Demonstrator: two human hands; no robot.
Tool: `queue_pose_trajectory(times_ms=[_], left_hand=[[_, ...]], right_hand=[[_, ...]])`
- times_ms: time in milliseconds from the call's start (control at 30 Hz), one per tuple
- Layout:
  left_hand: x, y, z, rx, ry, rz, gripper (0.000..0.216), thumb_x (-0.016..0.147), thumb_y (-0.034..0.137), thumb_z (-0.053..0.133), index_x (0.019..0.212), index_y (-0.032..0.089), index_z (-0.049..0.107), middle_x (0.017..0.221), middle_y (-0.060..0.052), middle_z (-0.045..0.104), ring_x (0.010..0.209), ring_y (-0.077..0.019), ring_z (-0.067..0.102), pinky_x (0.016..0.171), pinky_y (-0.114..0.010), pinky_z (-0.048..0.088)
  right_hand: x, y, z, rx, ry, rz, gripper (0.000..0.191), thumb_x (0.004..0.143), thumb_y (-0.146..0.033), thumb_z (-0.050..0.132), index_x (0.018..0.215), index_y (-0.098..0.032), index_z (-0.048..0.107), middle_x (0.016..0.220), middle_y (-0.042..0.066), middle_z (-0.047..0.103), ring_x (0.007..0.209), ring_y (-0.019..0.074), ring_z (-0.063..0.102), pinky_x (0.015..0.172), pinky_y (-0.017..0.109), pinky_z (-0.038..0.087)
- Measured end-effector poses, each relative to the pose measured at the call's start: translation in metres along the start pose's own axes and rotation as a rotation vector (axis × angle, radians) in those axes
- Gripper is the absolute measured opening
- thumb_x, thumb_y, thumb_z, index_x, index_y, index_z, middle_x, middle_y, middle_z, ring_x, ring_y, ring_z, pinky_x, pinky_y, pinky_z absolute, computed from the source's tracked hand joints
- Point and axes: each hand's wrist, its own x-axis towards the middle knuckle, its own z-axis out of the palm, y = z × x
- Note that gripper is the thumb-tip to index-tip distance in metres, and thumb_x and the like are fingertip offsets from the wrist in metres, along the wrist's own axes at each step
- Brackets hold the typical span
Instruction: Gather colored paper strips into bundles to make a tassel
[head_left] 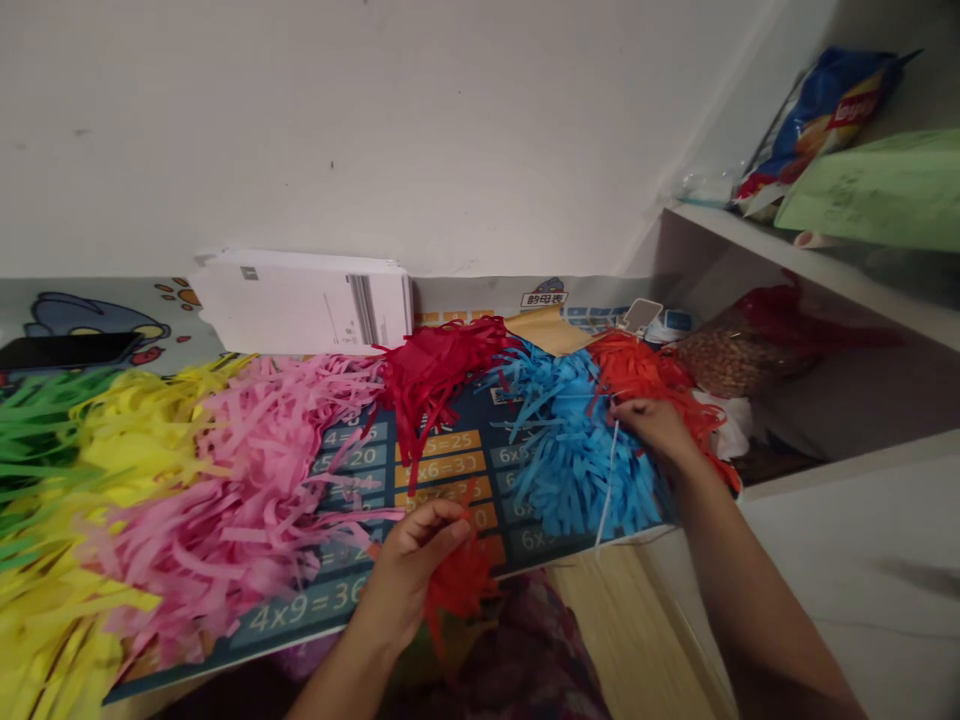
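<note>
Orange tuft in your left hand, white string in your right

Your left hand (424,540) is closed, thumb against curled fingers, on an orange tuft (461,575) of thin, limp strips hanging just past the near edge of the printed mat (292,612). Your right hand (652,428) pinches a thin white string (609,480) at its upper end; the string drops nearly straight across the blue fringe (581,435) to the mat's edge.

The blue fringe is a dense, shaggy heap of narrow, paper-like strips. Behind your right hand an orange-red fringe (637,362) sprawls toward the shelf unit (825,268), and a crimson fringe (442,362) trails longer ribbons over the mat's printed sums. Farther left you have a pink fringe (262,470), soft and crumpled, then a yellow fringe (127,430) and a green fringe (45,425), cut off by the view. The mat looks flat and smooth; stiff white cards (300,300) stand stacked against the wall behind it.

To your right, the shelf unit's upper level carries a glossy blue snack bag (840,105) and a wrinkled pale-green bag (885,190). In the lower compartment sits a bag of small brown pieces (724,365), too dim to name, with crumpled red plastic (780,315) beside it.
</note>
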Motion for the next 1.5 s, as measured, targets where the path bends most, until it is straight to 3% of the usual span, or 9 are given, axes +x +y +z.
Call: queue_pose_trajectory(times_ms=[100,200,400,533,733,967,1100,1200,1500], left_hand=[[0.002,0.001,-0.004,0.002,0.005,0.022,0.041,0.051,0.039,0.094,0.074,0.015,0.071,0.061,0.001,0.065,0.056,-0.0089,0.056,0.055,-0.017,0.044],[0.003,0.001,0.002,0.016,-0.035,0.026,0.036,0.056,0.038,0.092,0.075,0.016,0.072,0.060,0.002,0.064,0.055,-0.0085,0.055,0.055,-0.017,0.042],[0.001,0.001,0.034,0.060,-0.315,0.084,0.031,0.058,0.038,0.091,0.067,0.016,0.072,0.088,-0.006,0.075,0.074,-0.0141,0.066,0.069,-0.022,0.049],[-0.002,-0.004,0.024,0.124,-0.375,-0.012,0.035,0.063,0.045,0.087,0.069,0.015,0.071,0.057,-0.001,0.066,0.047,-0.0093,0.055,0.052,-0.021,0.042],[-0.009,-0.011,-0.005,0.225,-0.301,-0.022,0.033,0.067,0.044,0.085,0.071,0.014,0.072,0.054,-0.001,0.065,0.047,-0.0095,0.055,0.051,-0.020,0.040],[-0.008,-0.011,-0.016,0.162,-0.189,0.007,0.035,0.063,0.044,0.087,0.073,0.013,0.074,0.069,-0.004,0.073,0.051,-0.0103,0.060,0.055,-0.022,0.047],[-0.010,-0.007,-0.020,-0.013,-0.041,0.162,0.028,0.060,0.035,0.091,0.073,0.015,0.076,0.101,-0.006,0.076,0.081,-0.0143,0.070,0.079,-0.025,0.052],[-0.011,-0.004,-0.020,-0.176,0.016,0.046,0.035,0.054,0.033,0.094,0.075,0.015,0.074,0.076,-0.002,0.074,0.062,-0.0116,0.067,0.066,-0.023,0.054],[-0.007,-0.001,-0.009,-0.323,0.020,-0.024,0.044,0.050,0.028,0.096,0.077,0.015,0.064,0.064,0.002,0.070,0.052,-0.0089,0.064,0.054,-0.018,0.053]], right_hand=[[-0.020,-0.006,-0.010,0.208,0.134,-0.031,0.038,0.073,-0.053,0.059,0.080,-0.018,0.072,0.085,0.009,0.073,0.079,0.0225,0.064,0.070,0.032,0.048],[-0.057,-0.029,-0.004,0.371,0.146,-0.059,0.039,0.076,-0.057,0.059,0.080,-0.020,0.070,0.082,0.008,0.072,0.073,0.0199,0.063,0.066,0.032,0.050],[-0.154,-0.103,0.065,0.790,-0.267,-0.289,0.013,0.077,-0.037,0.076,0.073,-0.025,0.074,0.101,0.004,0.069,0.096,0.0203,0.064,0.086,0.034,0.050],[-0.165,-0.123,0.089,1.141,-0.342,-0.013,0.021,0.077,-0.043,0.076,0.073,-0.023,0.069,0.078,0.002,0.067,0.074,0.0169,0.062,0.071,0.030,0.052],[-0.141,-0.133,0.080,1.502,-0.458,0.211,0.025,0.071,-0.036,0.082,0.075,-0.024,0.061,0.071,-0.004,0.057,0.059,0.0096,0.052,0.069,0.028,0.054],[-0.150,-0.141,0.065,1.365,-0.380,0.020,0.027,0.076,-0.044,0.076,0.071,-0.025,0.057,0.057,-0.006,0.034,0.045,0.0085,0.018,0.038,0.022,0.023],[-0.169,-0.131,0.070,0.842,-0.110,-0.152,0.018,0.080,-0.042,0.073,0.076,-0.025,0.067,0.059,-0.002,0.053,0.050,0.0110,0.045,0.044,0.024,0.034],[-0.184,-0.126,0.078,0.504,-0.158,-0.354,0.014,0.086,-0.037,0.068,0.078,-0.027,0.073,0.070,0.000,0.065,0.062,0.0145,0.058,0.054,0.026,0.043],[-0.195,-0.127,0.085,0.483,-0.121,-0.410,0.017,0.087,-0.042,0.068,0.078,-0.030,0.077,0.070,0.000,0.070,0.062,0.0184,0.062,0.057,0.029,0.047]])
